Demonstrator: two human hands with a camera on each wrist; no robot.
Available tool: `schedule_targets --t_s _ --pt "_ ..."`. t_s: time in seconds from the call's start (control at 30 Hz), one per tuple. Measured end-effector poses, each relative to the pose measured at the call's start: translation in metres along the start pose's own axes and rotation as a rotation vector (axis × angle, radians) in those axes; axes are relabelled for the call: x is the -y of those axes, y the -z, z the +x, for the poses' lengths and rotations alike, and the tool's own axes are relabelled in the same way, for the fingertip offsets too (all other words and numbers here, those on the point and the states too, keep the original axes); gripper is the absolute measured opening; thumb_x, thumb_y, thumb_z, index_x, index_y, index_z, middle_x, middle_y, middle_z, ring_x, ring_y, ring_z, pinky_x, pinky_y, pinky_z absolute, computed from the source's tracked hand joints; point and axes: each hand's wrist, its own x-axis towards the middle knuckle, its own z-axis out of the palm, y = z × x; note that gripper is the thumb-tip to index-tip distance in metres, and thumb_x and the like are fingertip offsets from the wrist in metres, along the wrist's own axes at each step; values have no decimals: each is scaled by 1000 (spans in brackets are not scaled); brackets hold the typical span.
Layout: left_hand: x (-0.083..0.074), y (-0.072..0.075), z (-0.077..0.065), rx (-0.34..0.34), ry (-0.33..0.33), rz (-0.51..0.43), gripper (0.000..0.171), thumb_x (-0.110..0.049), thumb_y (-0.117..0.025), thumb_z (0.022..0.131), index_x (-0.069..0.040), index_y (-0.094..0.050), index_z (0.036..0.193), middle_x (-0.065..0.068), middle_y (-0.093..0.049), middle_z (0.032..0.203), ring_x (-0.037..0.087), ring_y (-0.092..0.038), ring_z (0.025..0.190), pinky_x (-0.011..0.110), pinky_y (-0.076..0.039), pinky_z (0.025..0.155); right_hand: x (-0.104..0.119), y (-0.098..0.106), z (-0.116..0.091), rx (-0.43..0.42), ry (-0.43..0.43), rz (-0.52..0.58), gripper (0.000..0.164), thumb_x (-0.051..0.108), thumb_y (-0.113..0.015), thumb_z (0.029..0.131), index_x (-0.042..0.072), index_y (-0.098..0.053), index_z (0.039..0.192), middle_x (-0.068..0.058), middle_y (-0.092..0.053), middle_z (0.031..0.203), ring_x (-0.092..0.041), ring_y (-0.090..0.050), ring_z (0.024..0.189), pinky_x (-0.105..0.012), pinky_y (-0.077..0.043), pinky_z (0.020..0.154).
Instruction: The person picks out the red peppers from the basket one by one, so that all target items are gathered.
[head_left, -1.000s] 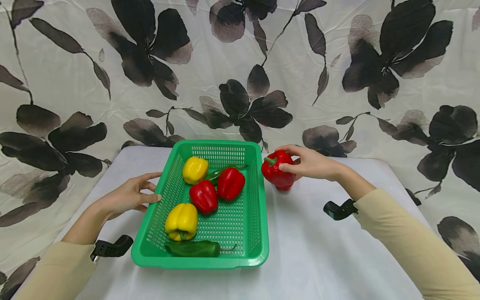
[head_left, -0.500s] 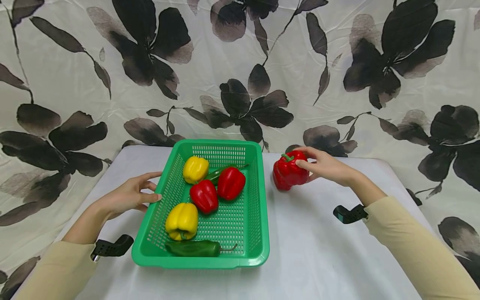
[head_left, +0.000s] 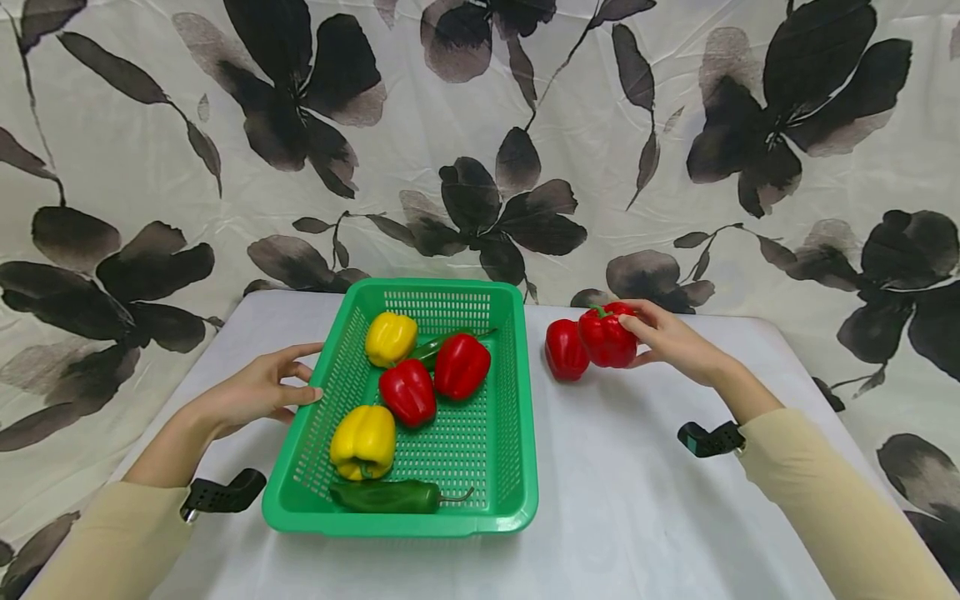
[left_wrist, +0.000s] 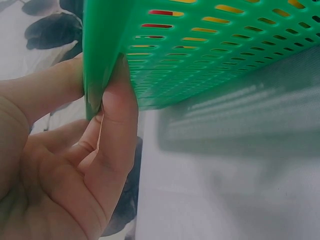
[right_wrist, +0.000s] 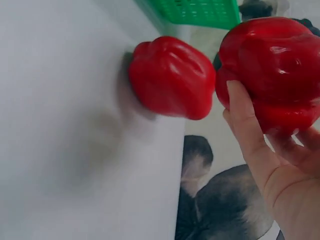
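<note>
"Firmly cupped in your right hand (head_left: 675, 340), a glossy red pepper (head_left: 607, 342) hangs just off the table (head_left: 675, 508), near its far edge and to the right of the green basket (head_left: 420, 523). How close is your hold?"

"Half-closed to the pepper's width. Your thumb (right_wrist: 244, 107) lies bent along one side; your other fingers go round the opposite side, partly hidden. The stem (head_left: 597, 311) shows on top, free of your grip."

"And your left hand (head_left: 258, 385)?"

"It pinches the basket's left edge, fingers loosely bent about the rim."

"What should you expect of the pepper?"

"Light for its bulk, most likely: hollow, firm-walled, and slippery, judging by that shine. Squeeze hard and the wall could dent or crack, though whether it is real or a model, you cannot tell."

"Where is your best hold, then?"

"Across the broad shoulders, thumb against fingers, much as you have it. Leave the stem alone; it may snap. Mind the second red pepper (head_left: 566, 351), resting on the table between your load and the basket's right edge. The two sit very close, and whether they touch, you cannot tell."
</note>
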Motion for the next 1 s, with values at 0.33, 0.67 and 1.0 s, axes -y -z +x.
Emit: schedule_targets --t_s 0.33,0.67,1.0 --pt "0 0 0 0 0 -1 85 -19 -65 86 -6 -8 148 23 -46 110 26 -63 84 41 -57 72 -22 2 -4 -48 -12 44 65 45 -37 97 1 -19 142 -23 -34 135 -40 -45 113 -34 -55 80" --pt "1 0 0 -1 1 -7 84 -19 -65 86 -7 -8 148 23 -47 110 26 -64 84 40 -57 71 -40 7 0 -123 -68 69 72 49 -33 97 0 -10 144 -25 -27 140 -44 -37 122 -34 -54 84" --pt "1 1 0 2 -1 -5 85 -20 -65 86 -7 -8 148 24 -47 111 26 -64 84 40 -57 72 -56 5 9 -110 -129 43 76 50 -33 96 -4 -8 144 -28 -27 140 -42 -42 117 -37 -52 86"
